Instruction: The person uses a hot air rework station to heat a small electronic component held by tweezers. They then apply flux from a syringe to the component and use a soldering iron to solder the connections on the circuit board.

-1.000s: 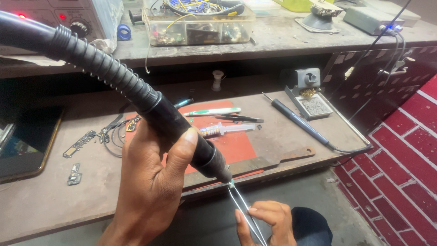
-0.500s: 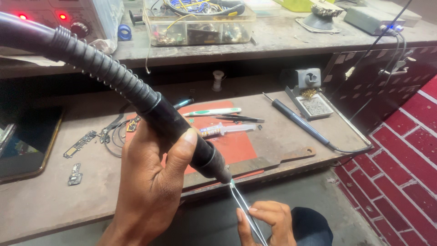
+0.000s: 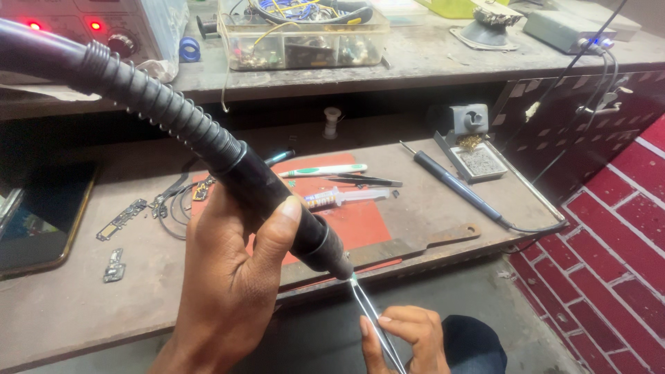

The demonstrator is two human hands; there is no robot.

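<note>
The light is soft and even, like daylight from above and from the right. The bench point(image 3: 443, 208) is well lit and looks pale, with only weak shadows under the small tools. Under the shelf point(image 3: 415, 69) there is a dark band where details are lost. Two red lamps point(image 3: 62, 25) on the box at top left glow and bloom a little. The black hose point(image 3: 152, 104) is very near the camera and looks soft and too large. The left hand point(image 3: 228, 291) is a bit blurred at the bottom edge. The tweezers point(image 3: 370, 318) shine with small glare. Lines bend slightly at the corners.
</note>
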